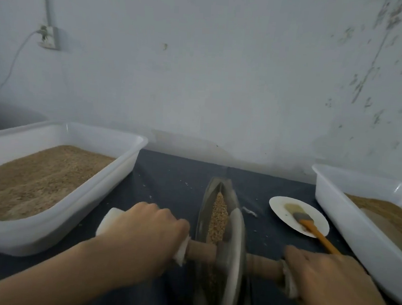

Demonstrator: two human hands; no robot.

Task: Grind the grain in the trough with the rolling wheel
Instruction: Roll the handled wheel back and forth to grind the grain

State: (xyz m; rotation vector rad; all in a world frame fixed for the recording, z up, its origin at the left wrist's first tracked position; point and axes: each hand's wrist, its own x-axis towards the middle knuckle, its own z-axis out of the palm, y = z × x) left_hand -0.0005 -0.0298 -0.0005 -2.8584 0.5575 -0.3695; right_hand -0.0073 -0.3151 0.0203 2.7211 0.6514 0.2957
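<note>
A narrow boat-shaped metal trough [210, 191] lies on the dark cloth, running away from me, with tan grain [219, 213] along its groove. A grey metal rolling wheel [234, 245] stands upright in the near half of the trough on a wooden axle [201, 249]. My left hand [142, 229] grips the axle's left end, which is wrapped in white cloth. On the other side, my right hand [324, 277] grips the right end, also cloth-wrapped. The nearest part of the trough is blurred and partly hidden by the wheel.
A large white tub [128, 152] of brown grain sits at the left, another white tub [330, 192] with grain at the right. A small white plate [284, 203] holding an orange-handled brush [313, 229] lies right of the trough. A wall stands close behind.
</note>
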